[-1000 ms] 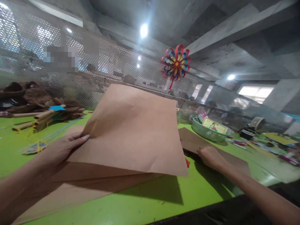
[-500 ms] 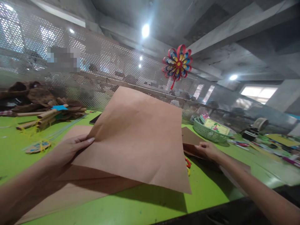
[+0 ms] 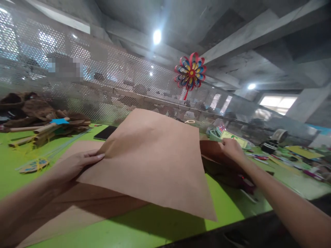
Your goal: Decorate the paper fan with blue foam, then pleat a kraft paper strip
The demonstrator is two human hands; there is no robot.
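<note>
Left hand (image 3: 77,163) pinches the left edge of a large brown paper sheet (image 3: 155,158), thumb on top, other fingers mostly hidden underneath. Sheet is tilted, held above the green table (image 3: 124,230), near edge raised and casting a shadow. Right hand (image 3: 232,148) is well apart from the left, fingers curled tight on a second brown sheet (image 3: 212,148), which sits to the right of the first and partly behind it. More brown paper (image 3: 85,210) lies flat on the table below the left hand and forearm. Dark flat object (image 3: 105,132) just beyond the held sheet's left side. Green basket (image 3: 215,135) behind the right hand, partly blocked by it. Dark reddish item (image 3: 247,186) beside the right forearm, too blurred to identify. Far left: paper rolls (image 3: 46,130) with a blue star (image 3: 60,121). Red looped flower ornament (image 3: 191,73) hangs in front of the perforated screen (image 3: 116,75).
</note>
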